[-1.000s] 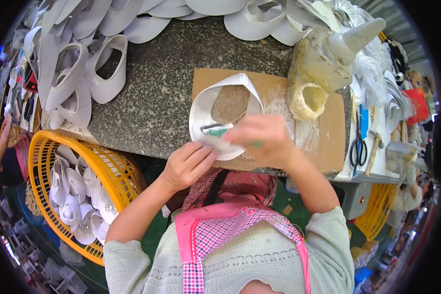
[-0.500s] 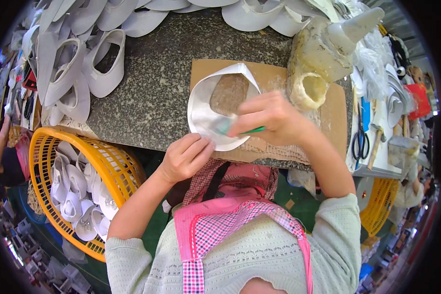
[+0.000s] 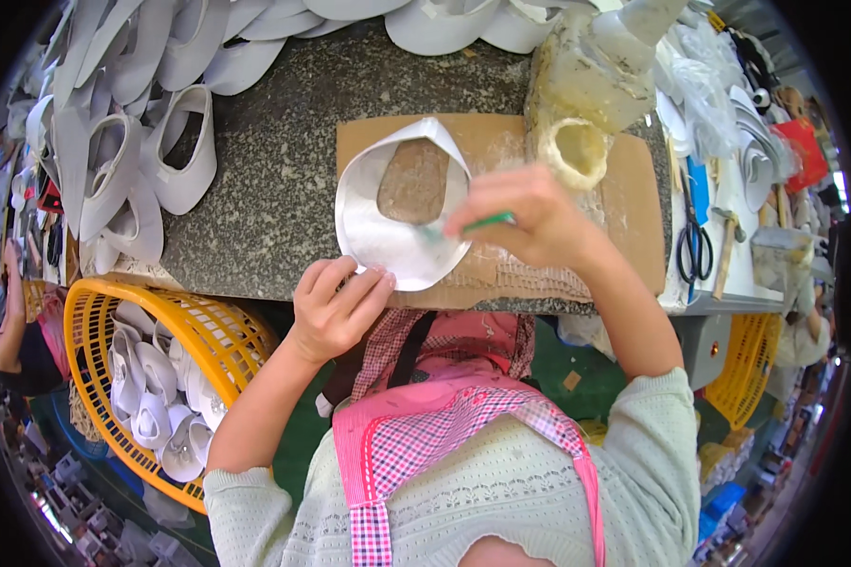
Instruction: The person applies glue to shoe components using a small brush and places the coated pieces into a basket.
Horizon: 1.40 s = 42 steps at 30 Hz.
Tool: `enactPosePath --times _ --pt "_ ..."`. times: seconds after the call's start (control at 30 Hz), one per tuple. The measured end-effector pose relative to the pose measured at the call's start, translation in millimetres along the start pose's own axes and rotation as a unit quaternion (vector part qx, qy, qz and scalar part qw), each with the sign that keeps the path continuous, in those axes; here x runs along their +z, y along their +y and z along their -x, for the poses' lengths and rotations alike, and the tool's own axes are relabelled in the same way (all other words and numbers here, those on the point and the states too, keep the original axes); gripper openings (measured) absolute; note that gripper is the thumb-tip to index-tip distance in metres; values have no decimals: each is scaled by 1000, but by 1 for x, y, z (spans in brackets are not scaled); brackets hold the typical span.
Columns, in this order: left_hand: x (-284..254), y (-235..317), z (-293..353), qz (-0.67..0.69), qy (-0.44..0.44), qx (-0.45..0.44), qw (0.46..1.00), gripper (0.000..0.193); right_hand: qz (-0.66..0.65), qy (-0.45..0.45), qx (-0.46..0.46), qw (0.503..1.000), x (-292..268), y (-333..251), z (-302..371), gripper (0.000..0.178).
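Observation:
A white shoe upper (image 3: 397, 250) lies on a worn piece of cardboard (image 3: 635, 231), its lining facing up and a wide opening in its middle. My left hand (image 3: 336, 312) pinches its near left edge between thumb and fingers. Over the right side of the upper, my right hand (image 3: 529, 217) grips a brush (image 3: 492, 221) by its thin green handle. The brush's tip touches or hovers just over the lining; motion blur hides which. Just beyond my right hand stands a cloudy plastic glue bottle (image 3: 591, 80), with a crusted round mouth facing me.
White uppers (image 3: 182, 156) are piled along the left and far sides of the speckled table (image 3: 265, 180). A yellow basket (image 3: 184, 317) of similar white pieces stands at the lower left. Black scissors (image 3: 694, 248) and a hammer (image 3: 728, 255) lie at the right. Another person (image 3: 19, 331) is at far left.
The view has turned a little, so the table's things sit further left. My right hand has swept the brush across the lining, while my left keeps its hold on the edge.

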<state>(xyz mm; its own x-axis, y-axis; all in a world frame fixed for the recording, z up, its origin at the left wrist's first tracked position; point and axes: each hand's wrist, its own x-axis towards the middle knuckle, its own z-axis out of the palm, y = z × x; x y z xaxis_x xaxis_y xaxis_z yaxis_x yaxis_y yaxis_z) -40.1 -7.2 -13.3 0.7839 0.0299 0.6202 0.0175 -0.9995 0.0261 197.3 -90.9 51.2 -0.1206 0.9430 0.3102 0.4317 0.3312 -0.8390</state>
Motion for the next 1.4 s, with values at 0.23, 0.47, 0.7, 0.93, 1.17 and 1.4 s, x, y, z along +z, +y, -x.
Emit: enactPosePath --times 0.23,0.47,0.7,0.93,1.17,1.4 --pt "-13 -12 -36 152 -34 -118 981 18 -419 136 124 889 -11 5 67 12" --pt "-98 -73 -154 321 162 -447 819 8 -525 220 156 807 38 39 111 18" --pt "-127 -226 -295 553 431 -245 670 23 -543 254 155 785 39 42 105 16" --pt "-10 -269 -259 627 445 -402 498 37 -531 284 150 784 42 42 109 17" --pt "-70 -195 -205 546 195 -497 646 103 -498 288 146 805 46 48 111 15" --pt "-147 -152 -99 343 265 -474 766 64 -520 408 59 748 49 43 125 14"
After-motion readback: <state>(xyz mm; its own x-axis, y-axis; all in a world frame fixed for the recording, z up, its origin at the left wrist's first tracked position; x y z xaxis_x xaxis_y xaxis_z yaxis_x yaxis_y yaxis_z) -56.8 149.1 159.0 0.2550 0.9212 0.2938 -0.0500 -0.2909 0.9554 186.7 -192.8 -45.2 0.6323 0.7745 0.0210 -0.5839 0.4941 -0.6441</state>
